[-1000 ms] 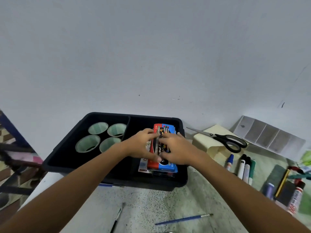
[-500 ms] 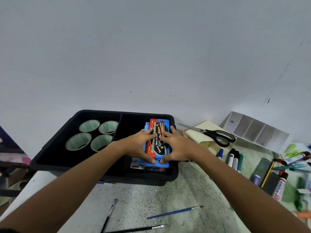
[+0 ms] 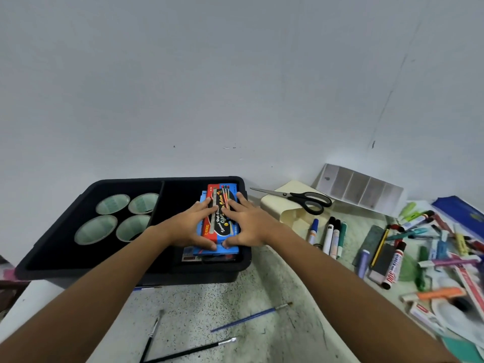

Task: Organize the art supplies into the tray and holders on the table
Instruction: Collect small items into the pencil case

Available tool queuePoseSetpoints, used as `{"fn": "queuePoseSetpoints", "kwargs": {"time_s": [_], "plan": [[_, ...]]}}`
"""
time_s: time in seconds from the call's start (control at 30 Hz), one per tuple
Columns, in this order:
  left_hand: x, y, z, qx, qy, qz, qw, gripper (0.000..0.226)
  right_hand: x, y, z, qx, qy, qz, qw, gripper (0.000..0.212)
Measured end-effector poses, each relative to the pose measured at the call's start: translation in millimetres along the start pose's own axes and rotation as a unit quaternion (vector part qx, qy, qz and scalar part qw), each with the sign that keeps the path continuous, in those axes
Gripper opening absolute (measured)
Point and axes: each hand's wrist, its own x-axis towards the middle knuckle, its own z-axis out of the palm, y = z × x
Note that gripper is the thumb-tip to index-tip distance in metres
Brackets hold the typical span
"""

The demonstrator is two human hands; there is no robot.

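One head-worn wide-angle view looks forward and down, close over the table [image 3: 262, 310] toward the wall [image 3: 235, 74].

I see a plain pale wall [image 3: 235, 74] filling the upper half of my view. It carries a small dark speck [image 3: 174, 146] and, just right of that, a short faint scuff [image 3: 230, 147]. Further right a thin line [image 3: 392, 82] runs slantwise down the wall, with a dark mark [image 3: 373, 144] near its lower end. Below, the table [image 3: 262, 289] has a pale green top flecked with black, and its left edge looks white. Past that edge, at the far left, I can make out a pink patch [image 3: 7, 273] above something dark; I cannot tell what either is.
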Motion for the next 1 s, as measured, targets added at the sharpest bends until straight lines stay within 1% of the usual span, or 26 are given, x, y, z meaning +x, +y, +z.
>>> {"fn": "queuePoseSetpoints", "kwargs": {"time_s": [0.07, 0.13, 0.2, 0.27, 0.33, 0.47, 0.6, 0.67, 0.77, 0.9, 1.0], "plan": [[-3, 5, -2, 0.025, -0.003, -0.006, 1.0, 0.126, -3, -5, -3, -0.03, 0.017, 0.003, 0.999, 0.094], [-5, 11, -4, 0.053, 0.0, -0.009, 0.999, 0.124, -10, -11, -5, -0.036, 0.052, 0.001, 0.998, 0.085], [-6, 18, -5, 0.077, 0.008, -0.01, 0.997, 0.116, -19, -17, -4, -0.009, 0.078, -0.006, 0.997, 0.073], [-7, 27, -7, 0.096, 0.017, -0.013, 0.995, 0.11, -32, -19, -1, 0.027, 0.09, -0.003, 0.996, 0.064], [-7, 39, -11, 0.117, 0.02, -0.011, 0.993, 0.106, -44, -17, 1, 0.036, 0.094, -0.006, 0.995, 0.056], [4, 83, -20, 0.15, 0.03, 0.044, 0.987, 0.096, -77, -5, -1, 0.056, 0.129, -0.015, 0.99, 0.047], [22, 144, -19, 0.147, 0.057, 0.151, 0.976, 0.081, -117, 18, -9, 0.054, 0.166, 0.006, 0.985, 0.041], [34, 177, -14, 0.143, 0.059, 0.21, 0.965, 0.077, -142, 36, -15, 0.05, 0.175, 0.029, 0.983, 0.039], [62, 232, 4, 0.134, 0.027, 0.287, 0.948, 0.077, -194, 76, -25, 0.048, 0.196, 0.098, 0.974, 0.038], [105, 305, 36, 0.169, 0.021, 0.346, 0.923, 0.079, -278, 138, -36, 0.056, 0.231, 0.207, 0.949, 0.039], [141, 368, 65, 0.173, -0.01, 0.378, 0.909, 0.079, -345, 192, -41, 0.051, 0.246, 0.285, 0.925, 0.038]]}}
